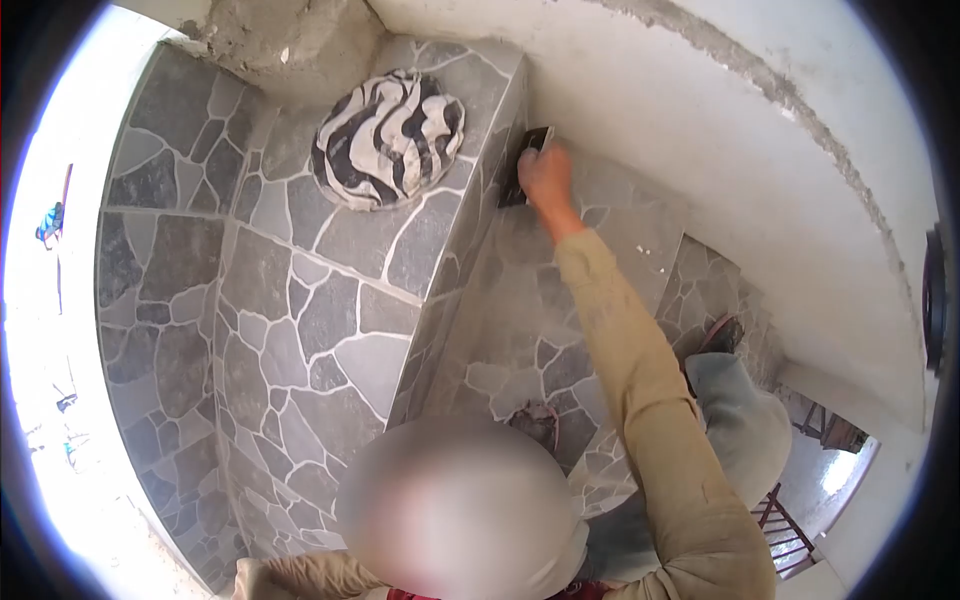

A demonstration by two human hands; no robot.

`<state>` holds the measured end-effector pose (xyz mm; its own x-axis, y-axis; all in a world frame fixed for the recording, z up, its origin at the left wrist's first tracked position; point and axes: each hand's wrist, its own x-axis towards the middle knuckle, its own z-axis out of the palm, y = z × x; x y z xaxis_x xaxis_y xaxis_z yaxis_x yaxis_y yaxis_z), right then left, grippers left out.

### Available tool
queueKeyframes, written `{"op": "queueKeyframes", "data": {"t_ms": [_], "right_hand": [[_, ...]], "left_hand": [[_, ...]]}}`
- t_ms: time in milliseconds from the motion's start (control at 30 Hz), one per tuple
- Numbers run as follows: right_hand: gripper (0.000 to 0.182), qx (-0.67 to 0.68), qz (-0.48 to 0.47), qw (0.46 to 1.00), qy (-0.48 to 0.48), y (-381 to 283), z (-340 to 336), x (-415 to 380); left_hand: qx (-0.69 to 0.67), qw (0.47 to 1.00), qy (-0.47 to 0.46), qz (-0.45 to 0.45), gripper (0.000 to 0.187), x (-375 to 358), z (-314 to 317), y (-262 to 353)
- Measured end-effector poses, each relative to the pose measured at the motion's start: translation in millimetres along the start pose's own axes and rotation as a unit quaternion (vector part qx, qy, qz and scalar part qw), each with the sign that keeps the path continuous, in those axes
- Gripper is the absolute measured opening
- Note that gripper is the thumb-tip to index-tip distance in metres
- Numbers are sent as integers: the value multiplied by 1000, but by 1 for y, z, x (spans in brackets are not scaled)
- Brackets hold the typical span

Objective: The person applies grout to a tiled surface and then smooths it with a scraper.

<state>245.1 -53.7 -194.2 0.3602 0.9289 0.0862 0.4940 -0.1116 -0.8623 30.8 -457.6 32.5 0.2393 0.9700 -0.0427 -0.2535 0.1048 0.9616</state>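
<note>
My right hand (546, 178) is closed on a dark, flat rectangular plate (534, 142). I cannot make out whether it is a trowel blade or a tile. The plate stands close to the upright face of the stone-patterned ledge (432, 318), near the corner with the pale wall. My right arm, in a tan sleeve (640, 370), reaches out fully to it. At the bottom left only the tan left sleeve (320, 573) shows; my left hand is out of sight. A round black-and-white zebra-patterned cushion (388, 140) lies on top of the ledge.
The pale wall (700, 130) runs along the right side. Below the ledge, the stone-patterned floor (575, 370) looks dusty, with small white crumbs on it. A shoe (722, 334) and a bent knee (740, 410) are at the right. A blurred round shape covers the bottom middle.
</note>
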Motion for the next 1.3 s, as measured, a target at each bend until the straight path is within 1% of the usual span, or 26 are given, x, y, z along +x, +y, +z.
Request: {"op": "queueKeyframes", "data": {"t_ms": [67, 133, 200, 267, 333, 367, 400, 467, 600, 667, 733, 800, 833, 867, 933, 1000, 1067, 1100, 1167, 1200, 1267, 1300], "right_hand": [[26, 1, -5, 1000, 9, 5, -4, -3], [27, 19, -6, 1000, 13, 1, -3, 4], [27, 36, 7, 999, 6, 2, 4, 3], [26, -19, 16, 1000, 8, 3, -1, -1], [26, -18, -14, 999, 24, -4, -3, 6], [26, -17, -30, 999, 33, -6, -1, 2], [26, -16, -29, 999, 30, -5, 2, 6], [24, -36, -37, 999, -9, 3, 3, 4], [24, -49, -44, 997, 44, 9, 9, 10], [24, 42, 75, 994, 70, 16, 8, 5], [25, 23, 76, 995, 57, 19, 4, 5], [26, 0, 81, 996, 43, 5, -3, -4], [26, 14, 67, 997, 29, -23, -15, -13], [26, 28, 55, 998, 15, -37, -23, -18], [25, 6, 44, 999, 21, 0, -4, -6], [23, -14, 25, 999, 26, 9, 1, 3], [21, 20, 78, 995, 63, -2, 0, 3], [21, 20, 79, 995, 62, -6, -1, 5], [23, 15, 31, 999, 21, -16, -11, -1], [23, 13, 30, 999, 27, -11, -9, 1], [25, -45, 25, 999, -4, -6, -3, 6], [25, -41, 21, 999, 0, -16, -4, 12]], "left_hand": [[19, 1000, -2, -8, 108, -6, 0, 5], [-32, 999, -9, 11, 108, 4, 1, 1], [-5, 1000, -16, 8, 108, 5, -5, 1], [17, 999, -29, -10, 108, -3, -4, 9], [-26, 1000, -12, 8, 108, 3, 0, 1], [-25, 1000, -11, 7, 108, 6, -1, 0], [-21, 1000, -13, 4, 107, 8, -1, -1], [-20, 1000, -18, -15, 107, 1, 0, 7], [-29, 1000, -2, 3, 105, 7, 9, 4], [-32, 999, 15, 8, 104, 4, 11, 5], [-6, 999, 13, 30, 104, 2, 8, 4], [-16, 999, 28, 27, 104, 0, 11, 4], [-28, 999, 38, 21, 103, -1, 12, 4], [-29, 999, 38, 18, 103, -1, 13, 5], [-29, 999, 37, 19, 102, 0, 12, 7], [-22, 999, 30, 35, 102, 2, 12, 6], [-10, 998, 23, 50, 102, 6, 9, 4], [-8, 999, 27, 46, 102, 6, 9, 4], [-9, 999, 34, 26, 102, 0, 13, 9], [-10, 999, 31, 24, 102, 4, 13, 9], [-14, 999, 28, 30, 102, 5, 18, 4], [-12, 998, 53, 35, 102, 3, 21, 1]]}}
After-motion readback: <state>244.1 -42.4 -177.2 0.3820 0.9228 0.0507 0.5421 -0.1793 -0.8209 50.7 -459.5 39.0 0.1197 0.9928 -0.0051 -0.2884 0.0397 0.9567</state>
